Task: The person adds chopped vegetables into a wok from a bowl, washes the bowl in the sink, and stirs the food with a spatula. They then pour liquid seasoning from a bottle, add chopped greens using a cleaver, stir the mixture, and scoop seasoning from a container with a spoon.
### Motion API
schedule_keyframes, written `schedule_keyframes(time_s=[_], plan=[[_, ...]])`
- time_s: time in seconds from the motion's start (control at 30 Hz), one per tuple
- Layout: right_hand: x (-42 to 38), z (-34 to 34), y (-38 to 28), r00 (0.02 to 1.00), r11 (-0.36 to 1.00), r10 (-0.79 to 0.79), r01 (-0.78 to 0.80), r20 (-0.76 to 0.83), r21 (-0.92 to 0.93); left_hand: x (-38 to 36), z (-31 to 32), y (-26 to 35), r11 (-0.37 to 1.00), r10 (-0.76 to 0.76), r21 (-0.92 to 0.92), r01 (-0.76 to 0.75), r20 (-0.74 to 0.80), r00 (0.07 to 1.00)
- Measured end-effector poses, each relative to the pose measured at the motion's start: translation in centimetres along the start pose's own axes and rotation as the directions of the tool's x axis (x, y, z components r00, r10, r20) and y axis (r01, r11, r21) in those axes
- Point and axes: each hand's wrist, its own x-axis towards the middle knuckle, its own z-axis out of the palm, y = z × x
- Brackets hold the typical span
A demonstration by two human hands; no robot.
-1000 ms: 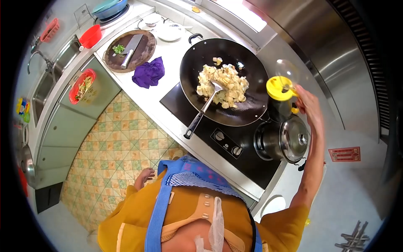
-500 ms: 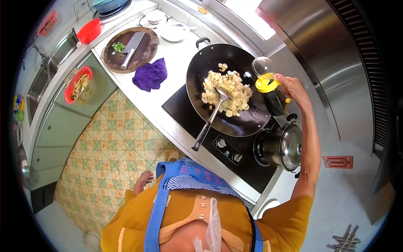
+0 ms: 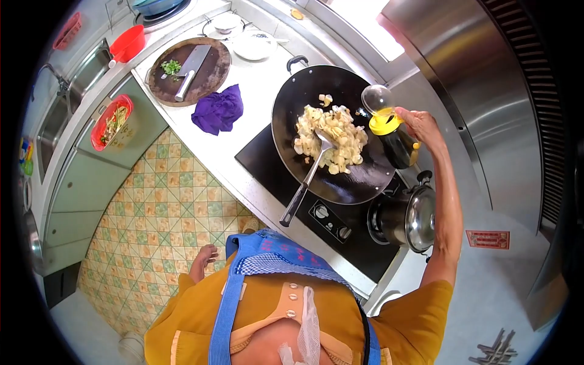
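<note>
Over the right rim of the wok (image 3: 286, 143), my right hand (image 3: 420, 126) grips a sauce bottle (image 3: 399, 147). This bottle has a yellow collar, a clear domed top and dark contents, and it leans toward the wok. Pale sliced food (image 3: 340, 131) is heaped in the wok. A spatula (image 3: 311, 170) rests in the food, its black handle hanging over the near rim, with no hand on it. My left hand (image 3: 207, 257) hangs low beside the blue apron (image 3: 261, 249), its fingers loosely apart and holding nothing.
Below the bottle stands a lidded steel pot (image 3: 420, 216) by the cooktop (image 3: 255, 161). Leftward on the counter are a purple cloth (image 3: 218, 111) and a round chopping board (image 3: 164, 91) bearing a cleaver (image 3: 196, 64) and chopped greens (image 3: 171, 67). A white plate (image 3: 255, 47) sits behind.
My right hand and the sauce bottle have shifted slightly left relative to the wok. The spatula and food look unchanged, and my left hand still hangs at my side.
</note>
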Motion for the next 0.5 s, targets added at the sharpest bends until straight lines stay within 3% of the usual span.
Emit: schedule_keyframes(time_s=[0.23, 0.33, 0.43, 0.5], plan=[[0.7, 0.1, 0.0, 0.998, 0.991, -0.038, 0.033, -0.041, -0.129, 2.2, -0.6, -0.4, 0.995, -0.095, -0.019, 0.094, -0.024, 0.995], [0.7, 0.2, -0.1, 0.997, 0.992, -0.04, 0.032, -0.067, -0.123, 5.1, -1.2, -1.7, 0.993, -0.068, 0.098, 0.072, -0.047, 0.997], [1.2, 0.1, 0.7, 0.996, 0.992, -0.051, 0.042, -0.075, -0.117, 0.3, 0.2, 0.9, 0.997, -0.045, 0.058, 0.047, -0.036, 0.998], [1.0, 0.1, 0.7, 0.996, 0.998, -0.015, 0.009, -0.093, -0.064, 4.2, -1.2, -0.7, 0.994, -0.052, 0.099, 0.054, -0.021, 0.998]])
